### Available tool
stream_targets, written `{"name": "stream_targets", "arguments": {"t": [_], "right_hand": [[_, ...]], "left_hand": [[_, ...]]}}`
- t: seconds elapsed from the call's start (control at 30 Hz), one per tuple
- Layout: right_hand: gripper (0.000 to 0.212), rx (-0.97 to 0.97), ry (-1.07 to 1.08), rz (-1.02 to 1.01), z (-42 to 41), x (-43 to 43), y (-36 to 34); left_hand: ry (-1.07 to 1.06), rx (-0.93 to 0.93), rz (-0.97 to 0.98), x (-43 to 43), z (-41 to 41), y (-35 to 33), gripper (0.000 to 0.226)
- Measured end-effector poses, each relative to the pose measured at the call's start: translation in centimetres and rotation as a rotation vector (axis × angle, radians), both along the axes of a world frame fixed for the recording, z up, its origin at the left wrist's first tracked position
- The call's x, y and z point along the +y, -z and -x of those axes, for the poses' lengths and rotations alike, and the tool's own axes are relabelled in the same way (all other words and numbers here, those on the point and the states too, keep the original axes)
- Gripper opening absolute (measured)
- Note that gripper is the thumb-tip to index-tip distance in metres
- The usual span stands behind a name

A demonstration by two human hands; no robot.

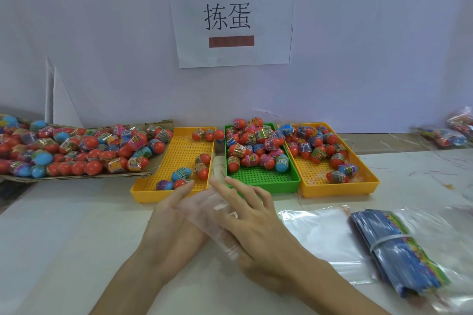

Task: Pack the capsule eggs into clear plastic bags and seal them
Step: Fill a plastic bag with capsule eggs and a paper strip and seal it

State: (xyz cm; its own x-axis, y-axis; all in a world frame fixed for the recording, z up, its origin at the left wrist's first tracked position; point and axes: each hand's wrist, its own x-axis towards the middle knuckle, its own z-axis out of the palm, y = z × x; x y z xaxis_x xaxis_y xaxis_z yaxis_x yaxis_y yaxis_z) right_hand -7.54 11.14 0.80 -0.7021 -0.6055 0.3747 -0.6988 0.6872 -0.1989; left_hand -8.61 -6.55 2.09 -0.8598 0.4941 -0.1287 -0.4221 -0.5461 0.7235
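Observation:
A clear plastic bag [204,208] lies flat between my two palms above the table. My left hand [171,217] is under it with straight fingers. My right hand [252,220] presses on top, fingers spread and straight. Wrapped capsule eggs, mostly red with some blue, fill the trays behind: a few in the left yellow tray [143,193], a heap in the green tray [266,188], several in the right yellow tray [340,190]. A cardboard tray [153,170] at the left holds many more eggs [89,151].
A stack of clear bags [322,235] lies at the right of my hands, with a rubber-banded bundle of blue printed cards [399,248] on it. Filled bags [450,133] sit at the far right. A white wall with a paper sign [230,15] stands behind the trays.

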Motion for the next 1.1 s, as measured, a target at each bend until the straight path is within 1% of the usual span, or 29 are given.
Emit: {"name": "stream_targets", "arguments": {"t": [0.07, 0.2, 0.27, 0.37, 0.43, 0.5, 0.57, 0.67, 0.8, 0.87, 0.97, 1.1], "right_hand": [[0.027, -0.021, -0.017, 0.014, -0.1, 0.1, -0.2], [0.031, -0.033, -0.042, 0.104, -0.3, 0.4, -1.0], [0.035, -0.022, -0.051, 0.128, -0.4, 0.4, -1.2], [0.043, -0.007, -0.063, 0.167, -0.5, 0.5, -1.3], [0.047, 0.007, -0.058, 0.140, -0.4, 0.5, -1.1], [0.056, 0.003, -0.036, 0.095, -0.3, 0.6, -1.0], [0.053, 0.001, -0.022, 0.073, -0.3, 0.5, -0.9], [0.045, -0.007, -0.024, 0.091, -0.3, 0.4, -1.0], [0.044, -0.059, -0.062, 0.114, -0.5, 0.1, -0.9], [0.043, -0.064, -0.084, 0.118, -0.6, 0.0, -0.8], [0.042, -0.060, -0.101, 0.125, -0.7, 0.0, -0.8], [0.056, -0.056, -0.123, 0.107, -0.8, 0.3, -1.2]], "left_hand": [[-0.007, 0.005, -0.013, 0.0, 0.0, 0.1, 0.064], [-0.063, 0.014, -0.033, -0.3, 0.0, -0.2, 0.063], [-0.130, 0.031, -0.056, -0.8, 0.0, -0.5, 0.058], [-0.246, 0.000, -0.114, -1.1, 0.2, -0.8, 0.056], [-0.281, 0.009, -0.043, -1.1, 0.0, -1.1, 0.056], [-0.285, 0.022, 0.027, -0.9, -0.1, -1.1, 0.056], [-0.292, 0.002, 0.041, -0.8, -0.2, -1.2, 0.056], [-0.262, 0.024, 0.026, -0.4, -0.5, -1.2, 0.058], [-0.260, 0.025, 0.033, 0.1, -0.9, -1.2, 0.060], [-0.282, 0.010, 0.015, 0.2, -1.0, -1.3, 0.064], [-0.347, -0.002, -0.028, 0.0, -1.0, -1.5, 0.064], [-0.378, -0.059, -0.095, -0.5, -0.8, -1.8, 0.063]]}}
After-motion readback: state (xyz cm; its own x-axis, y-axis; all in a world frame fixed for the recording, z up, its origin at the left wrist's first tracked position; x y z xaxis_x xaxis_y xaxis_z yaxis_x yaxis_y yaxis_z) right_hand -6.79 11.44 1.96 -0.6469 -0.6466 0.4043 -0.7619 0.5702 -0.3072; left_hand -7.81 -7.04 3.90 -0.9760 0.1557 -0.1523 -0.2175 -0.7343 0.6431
